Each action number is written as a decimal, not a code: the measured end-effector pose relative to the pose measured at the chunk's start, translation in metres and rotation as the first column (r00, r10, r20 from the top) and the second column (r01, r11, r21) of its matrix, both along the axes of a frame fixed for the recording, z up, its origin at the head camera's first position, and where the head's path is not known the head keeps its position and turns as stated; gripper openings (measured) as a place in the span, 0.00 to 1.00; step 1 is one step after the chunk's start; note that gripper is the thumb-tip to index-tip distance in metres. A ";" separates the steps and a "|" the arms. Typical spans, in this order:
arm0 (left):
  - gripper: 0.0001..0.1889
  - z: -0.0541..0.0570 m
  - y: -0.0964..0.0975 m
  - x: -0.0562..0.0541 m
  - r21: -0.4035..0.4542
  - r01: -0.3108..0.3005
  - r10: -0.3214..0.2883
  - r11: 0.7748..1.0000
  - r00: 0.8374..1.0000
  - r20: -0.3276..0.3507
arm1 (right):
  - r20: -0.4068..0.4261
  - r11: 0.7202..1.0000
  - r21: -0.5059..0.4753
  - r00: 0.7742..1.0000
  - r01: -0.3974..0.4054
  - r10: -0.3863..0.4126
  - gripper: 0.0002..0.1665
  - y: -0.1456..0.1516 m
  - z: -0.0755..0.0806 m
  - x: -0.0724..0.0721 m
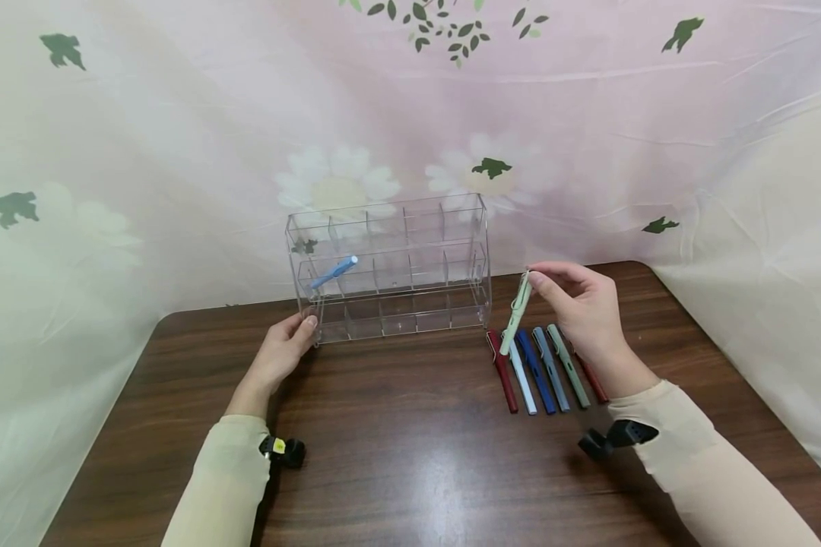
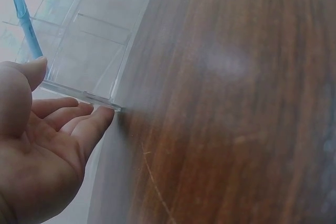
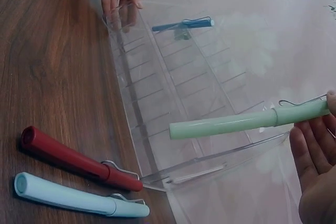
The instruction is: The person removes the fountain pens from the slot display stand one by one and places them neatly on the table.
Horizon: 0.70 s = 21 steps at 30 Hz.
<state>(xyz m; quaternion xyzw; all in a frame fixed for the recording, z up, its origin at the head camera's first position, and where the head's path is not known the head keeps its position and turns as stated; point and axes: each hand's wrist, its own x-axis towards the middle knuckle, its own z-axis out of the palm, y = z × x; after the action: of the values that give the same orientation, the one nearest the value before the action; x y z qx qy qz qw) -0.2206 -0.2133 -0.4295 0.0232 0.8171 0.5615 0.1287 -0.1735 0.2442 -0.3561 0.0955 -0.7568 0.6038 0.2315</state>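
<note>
A clear plastic compartment rack stands at the back of the table. My left hand holds its lower left corner, thumb to the front and fingers on the outer side. One blue pen leans in the rack's leftmost middle-tier compartment, its clip end up. Right of the rack, my right hand pinches a light green pen by its clip end, the other end pointing down. That pen crosses over the row of pens on the table in the head view. In the right wrist view, fingertips sit under the light green pen.
Below the right hand lie a dark red pen, a pale blue pen, a dark blue pen, a grey-blue pen, a green pen and a partly hidden red pen. A flowered cloth hangs behind.
</note>
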 end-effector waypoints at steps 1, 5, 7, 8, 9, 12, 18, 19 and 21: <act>0.37 0.000 0.000 0.000 0.000 0.002 -0.002 1.000 1.000 0.000 | 0.002 1.000 0.003 1.000 0.003 -0.003 0.13 0.001 -0.001 0.000; 0.37 0.000 0.001 0.001 0.000 0.000 0.000 1.000 1.000 0.002 | 0.010 0.999 0.027 1.000 0.022 -0.023 0.14 0.003 -0.003 0.000; 0.37 0.000 0.001 0.001 0.000 -0.002 0.002 1.000 1.000 0.004 | 0.018 0.999 0.034 0.999 0.035 -0.035 0.15 0.005 -0.004 0.001; 0.37 0.000 0.001 0.002 -0.001 -0.003 0.003 1.000 1.000 0.005 | 0.022 0.998 0.041 0.999 0.041 -0.042 0.15 0.006 -0.005 0.001; 0.38 0.000 0.001 0.002 -0.002 -0.001 0.001 1.000 1.000 0.006 | 0.029 0.998 0.042 0.998 0.047 -0.048 0.15 0.007 -0.005 0.001; 0.38 0.000 0.001 0.002 -0.005 0.002 -0.002 1.000 1.000 0.003 | 0.068 0.997 0.044 0.995 0.066 -0.069 0.15 0.011 -0.006 0.003; 0.38 0.000 0.001 0.001 -0.005 0.006 -0.006 1.000 1.000 -0.005 | 0.173 0.993 -0.108 0.984 0.050 -0.031 0.15 0.020 -0.008 0.006; 0.38 0.000 0.001 0.000 -0.004 0.002 -0.002 1.000 1.000 -0.004 | 0.186 0.989 -0.136 0.982 0.051 -0.025 0.15 0.021 -0.008 0.006; 0.37 0.000 0.001 0.000 -0.003 -0.006 0.006 1.000 1.000 0.001 | 0.218 0.978 -0.204 0.976 0.047 -0.001 0.16 0.024 -0.010 0.006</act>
<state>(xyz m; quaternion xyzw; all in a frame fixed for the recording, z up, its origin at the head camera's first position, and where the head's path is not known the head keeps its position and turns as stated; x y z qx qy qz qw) -0.2207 -0.2126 -0.4292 0.0203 0.8181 0.5605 0.1274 -0.1675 0.2681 -0.3657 -0.0048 -0.7115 0.6834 0.1634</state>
